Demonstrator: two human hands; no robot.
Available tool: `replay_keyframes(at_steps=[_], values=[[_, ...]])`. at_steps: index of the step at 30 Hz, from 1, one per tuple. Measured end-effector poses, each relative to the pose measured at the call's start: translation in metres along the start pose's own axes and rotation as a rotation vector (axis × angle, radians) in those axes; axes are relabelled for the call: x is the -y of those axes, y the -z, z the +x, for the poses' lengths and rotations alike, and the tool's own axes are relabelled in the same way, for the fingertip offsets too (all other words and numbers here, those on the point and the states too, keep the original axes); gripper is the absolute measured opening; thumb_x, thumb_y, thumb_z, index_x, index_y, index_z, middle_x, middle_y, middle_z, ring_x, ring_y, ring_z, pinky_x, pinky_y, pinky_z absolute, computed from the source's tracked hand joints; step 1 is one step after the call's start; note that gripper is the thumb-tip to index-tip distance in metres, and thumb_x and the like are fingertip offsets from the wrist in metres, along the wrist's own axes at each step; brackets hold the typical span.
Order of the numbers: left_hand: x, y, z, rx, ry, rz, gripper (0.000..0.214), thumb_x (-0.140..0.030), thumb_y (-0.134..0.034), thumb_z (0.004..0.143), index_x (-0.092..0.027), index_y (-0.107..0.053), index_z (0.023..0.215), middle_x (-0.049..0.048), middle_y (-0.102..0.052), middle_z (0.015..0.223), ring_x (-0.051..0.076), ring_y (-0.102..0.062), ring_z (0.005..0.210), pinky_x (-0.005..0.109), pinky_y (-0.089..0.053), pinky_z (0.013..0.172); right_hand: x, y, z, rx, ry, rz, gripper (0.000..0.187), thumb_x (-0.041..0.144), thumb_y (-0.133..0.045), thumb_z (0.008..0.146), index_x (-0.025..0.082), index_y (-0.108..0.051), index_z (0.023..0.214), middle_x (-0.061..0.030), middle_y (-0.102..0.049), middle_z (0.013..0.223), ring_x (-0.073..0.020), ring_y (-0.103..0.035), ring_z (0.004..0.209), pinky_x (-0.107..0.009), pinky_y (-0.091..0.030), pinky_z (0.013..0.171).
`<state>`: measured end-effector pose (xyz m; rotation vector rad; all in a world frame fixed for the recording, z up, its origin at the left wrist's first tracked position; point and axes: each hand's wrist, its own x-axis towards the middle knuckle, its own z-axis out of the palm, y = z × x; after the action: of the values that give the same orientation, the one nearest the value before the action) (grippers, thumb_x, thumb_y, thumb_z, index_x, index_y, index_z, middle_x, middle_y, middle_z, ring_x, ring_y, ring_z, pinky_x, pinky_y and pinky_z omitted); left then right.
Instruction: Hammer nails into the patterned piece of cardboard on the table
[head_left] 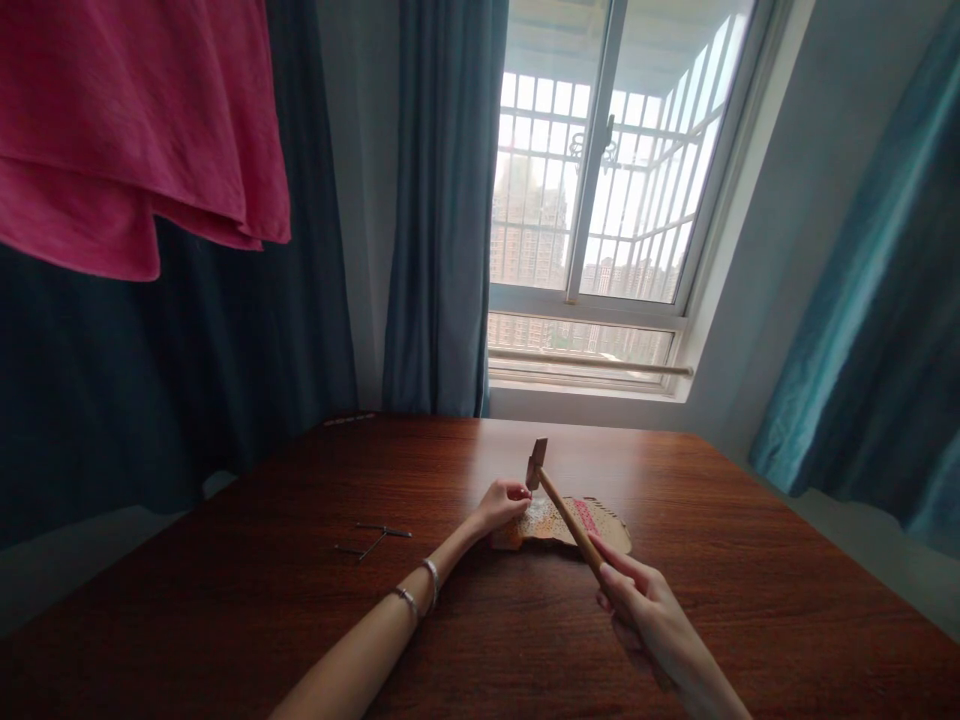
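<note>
My right hand (636, 600) is wrapped round the wooden handle of a hammer (571, 525). The hammer's head is raised at the far end, right at the fingertips of my left hand (502, 506). Those fingers are pinched together around a thin nail, mostly hidden by the fingers and the hammer head, above the left part of a worn piece of cardboard (611, 528). The cardboard lies flat on the table, with red print and a pitted, pale patch. To the left of my left hand lie several loose nails (373, 541).
The brown wooden table (450, 640) runs back to a wall with a barred window (592, 200). Blue curtains (442, 200) hang left of the window and at far right. A pink towel (135, 130) hangs down at the upper left.
</note>
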<state>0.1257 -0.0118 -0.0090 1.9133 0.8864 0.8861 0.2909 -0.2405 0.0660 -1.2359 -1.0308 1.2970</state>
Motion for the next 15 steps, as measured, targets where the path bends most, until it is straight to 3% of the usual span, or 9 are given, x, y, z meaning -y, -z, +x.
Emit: replay_keyframes(at_steps=[15], values=[[0.0023, -0.0006, 0.0014, -0.03, -0.032, 0.039, 0.023, -0.033, -0.06, 0.068, -0.012, -0.066, 0.072, 0.0044, -0.065, 0.071, 0.015, -0.057, 0.066, 0.023, -0.043, 0.062, 0.0024, 0.0017, -0.0007, 0.001, -0.013, 0.046, 0.06, 0.041, -0.051, 0.08, 0.021, -0.033, 0.134, 0.0046, -0.047, 0.061, 0.0004, -0.024, 0.032, -0.012, -0.017, 0.028]])
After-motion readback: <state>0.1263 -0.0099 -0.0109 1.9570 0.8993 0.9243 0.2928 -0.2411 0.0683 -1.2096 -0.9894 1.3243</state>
